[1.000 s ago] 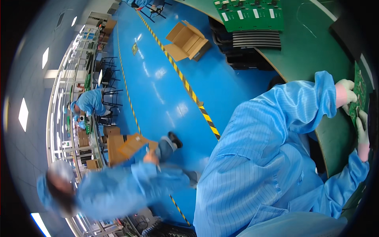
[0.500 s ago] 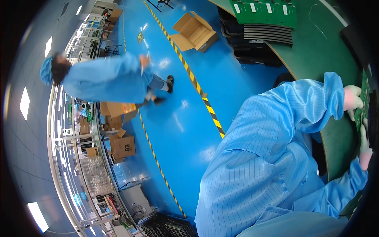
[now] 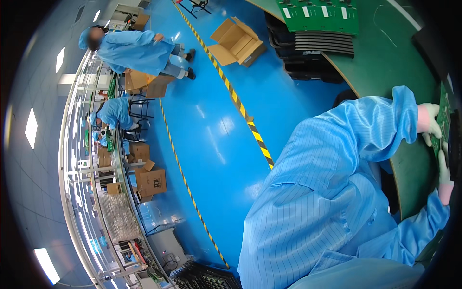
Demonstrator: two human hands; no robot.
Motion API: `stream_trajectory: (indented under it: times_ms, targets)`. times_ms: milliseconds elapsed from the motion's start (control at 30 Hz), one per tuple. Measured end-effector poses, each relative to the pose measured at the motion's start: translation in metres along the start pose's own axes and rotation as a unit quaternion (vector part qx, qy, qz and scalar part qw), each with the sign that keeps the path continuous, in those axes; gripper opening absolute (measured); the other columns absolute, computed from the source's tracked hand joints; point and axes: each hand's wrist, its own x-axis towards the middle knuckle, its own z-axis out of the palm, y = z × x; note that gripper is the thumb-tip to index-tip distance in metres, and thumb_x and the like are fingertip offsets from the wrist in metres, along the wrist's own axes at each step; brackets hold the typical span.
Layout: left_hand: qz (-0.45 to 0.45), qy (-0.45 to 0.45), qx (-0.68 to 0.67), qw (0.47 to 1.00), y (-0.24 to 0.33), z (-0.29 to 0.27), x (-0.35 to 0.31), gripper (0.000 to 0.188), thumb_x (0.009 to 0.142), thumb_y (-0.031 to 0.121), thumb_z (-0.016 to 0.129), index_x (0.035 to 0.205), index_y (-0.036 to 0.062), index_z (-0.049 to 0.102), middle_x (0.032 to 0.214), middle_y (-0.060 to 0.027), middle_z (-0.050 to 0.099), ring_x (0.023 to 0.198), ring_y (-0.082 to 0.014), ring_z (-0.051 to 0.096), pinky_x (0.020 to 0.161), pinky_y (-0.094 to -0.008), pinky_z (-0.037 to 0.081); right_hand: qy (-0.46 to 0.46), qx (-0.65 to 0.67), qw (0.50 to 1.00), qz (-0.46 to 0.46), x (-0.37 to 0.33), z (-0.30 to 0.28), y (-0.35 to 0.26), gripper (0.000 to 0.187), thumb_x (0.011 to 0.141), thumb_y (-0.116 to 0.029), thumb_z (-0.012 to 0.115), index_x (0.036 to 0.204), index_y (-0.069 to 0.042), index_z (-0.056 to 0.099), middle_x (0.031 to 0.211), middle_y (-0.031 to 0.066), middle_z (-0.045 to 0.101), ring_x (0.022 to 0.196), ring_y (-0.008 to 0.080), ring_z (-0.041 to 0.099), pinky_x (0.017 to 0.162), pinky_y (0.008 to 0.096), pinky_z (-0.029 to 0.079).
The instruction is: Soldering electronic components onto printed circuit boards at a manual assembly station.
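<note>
My left hand [image 3: 429, 120], in a white and pink glove, grips the near edge of a green circuit board [image 3: 444, 115] at the far right of the view. Below it, my right hand [image 3: 444, 176], gloved alike, has long fingers against the same board's lower end. The dark rim of the picture cuts off much of the board and part of that hand. The board is over a green worktable [image 3: 380, 62]. Blue striped sleeves [image 3: 380, 120] cover both my arms.
Green circuit boards [image 3: 320, 14] lie by the table edge above black stacked trays [image 3: 313, 60]. An open cardboard box [image 3: 238, 41] sits on the blue floor beside yellow-black tape [image 3: 236, 98]. A co-worker [image 3: 134, 48] stands by a shelving line; another person [image 3: 115, 113] sits there.
The standing co-worker has moved up and away in the picture, uncovering a seated person and cardboard boxes. My hands stay at the board with scarcely any shift.
</note>
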Motion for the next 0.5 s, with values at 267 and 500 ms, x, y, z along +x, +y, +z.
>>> stream_trajectory:
  times_ms: [267, 500]
  targets:
    - [0.044, 0.005, -0.091, 0.995, -0.010, 0.007, 0.007, 0.049, 0.069, -0.007, 0.061, 0.116, -0.0060, 0.046, 0.092, -0.0209, 0.063, 0.058, -0.0303, 0.066, 0.045, -0.0328, 0.059, 0.003, -0.026, 0.999, 0.019, -0.005, 0.001, -0.021, 0.033, 0.093, -0.005, 0.057, 0.124, 0.003, 0.055, 0.118, 0.0103, 0.062, 0.104, 0.0188, 0.059, 0.095, 0.0260, 0.044]
    - [0.035, -0.007, -0.094, 0.995, -0.005, 0.008, 0.000, 0.049, 0.069, -0.009, 0.059, 0.116, -0.0049, 0.046, 0.092, -0.0218, 0.062, 0.057, -0.0301, 0.064, 0.043, -0.0343, 0.059, 0.028, -0.030, 0.998, 0.043, -0.009, 0.006, -0.012, 0.031, 0.091, -0.001, 0.056, 0.121, 0.004, 0.056, 0.115, 0.0108, 0.062, 0.102, 0.0193, 0.059, 0.094, 0.0265, 0.045]
